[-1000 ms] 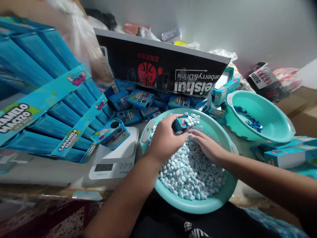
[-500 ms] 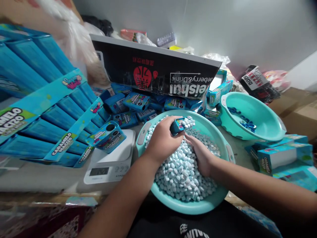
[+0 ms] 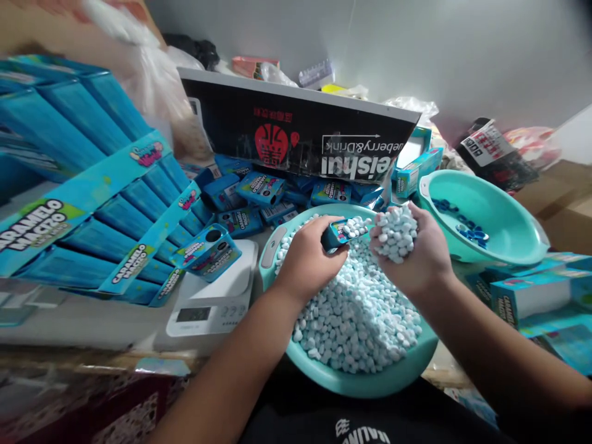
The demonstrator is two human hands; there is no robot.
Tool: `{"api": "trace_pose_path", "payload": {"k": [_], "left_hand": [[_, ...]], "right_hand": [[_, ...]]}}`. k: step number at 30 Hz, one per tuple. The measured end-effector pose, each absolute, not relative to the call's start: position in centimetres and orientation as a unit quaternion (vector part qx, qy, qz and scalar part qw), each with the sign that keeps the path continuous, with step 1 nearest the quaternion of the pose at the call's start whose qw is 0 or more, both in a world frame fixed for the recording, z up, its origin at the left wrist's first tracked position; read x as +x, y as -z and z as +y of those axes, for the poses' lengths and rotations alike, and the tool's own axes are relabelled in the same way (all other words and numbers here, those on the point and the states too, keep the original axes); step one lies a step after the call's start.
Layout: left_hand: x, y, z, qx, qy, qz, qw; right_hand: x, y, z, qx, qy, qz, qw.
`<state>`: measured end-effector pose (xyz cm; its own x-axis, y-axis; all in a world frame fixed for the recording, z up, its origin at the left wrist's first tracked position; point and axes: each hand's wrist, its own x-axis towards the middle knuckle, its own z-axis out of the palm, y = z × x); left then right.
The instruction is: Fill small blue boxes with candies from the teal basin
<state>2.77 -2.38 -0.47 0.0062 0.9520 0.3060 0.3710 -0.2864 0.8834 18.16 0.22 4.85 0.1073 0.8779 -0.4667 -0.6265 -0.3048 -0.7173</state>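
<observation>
My left hand (image 3: pixel 308 256) is wrapped round a small blue candy tin (image 3: pixel 337 235), tilted on its side, with pale candies heaped at its mouth. Cupped beside it, my right hand (image 3: pixel 423 253) holds a heap of pale blue-white candies (image 3: pixel 396 233). Both hands are over a turquoise basin (image 3: pixel 351 387) filled with the same loose candies (image 3: pixel 356 333). Left of the basin, another blue tin (image 3: pixel 210 251) with a round hole in its top stands on a white kitchen scale (image 3: pixel 217 311), whose display is too faint to read.
Stacked display boxes of blue tins (image 3: pixel 111 216) rise at the left. Several loose tins (image 3: pixel 263 188) lie behind the basin, before a black carton flap (image 3: pixel 296 126). At right are a second turquoise basin (image 3: pixel 504 206) with small dark blue pieces and open blue cartons (image 3: pixel 531 296).
My right hand has risen out of the candies to the right of the tin, now carrying a heap of them. My left hand still holds the tin. The view has shifted slightly.
</observation>
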Motion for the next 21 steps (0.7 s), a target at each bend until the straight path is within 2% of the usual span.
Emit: {"api": "trace_pose_path", "payload": {"k": [5,14,21], "left_hand": [[2.7,0.4,-2.4,0.652,-0.476,0.5,0.313],[2.6,0.4,-2.5,0.66,-0.471,0.482,0.333],[2.7,0.3,-2.4,0.661,-0.463,0.492,0.326]], "right_hand": [[17.2,-6.9,1.9,-0.445,-0.626,-0.219,0.602],[16.1,-7.3,2.5,-0.419,-0.607,-0.239,0.632],[17.2,-6.6,2.6,-0.407,-0.577,-0.396,0.587]]}}
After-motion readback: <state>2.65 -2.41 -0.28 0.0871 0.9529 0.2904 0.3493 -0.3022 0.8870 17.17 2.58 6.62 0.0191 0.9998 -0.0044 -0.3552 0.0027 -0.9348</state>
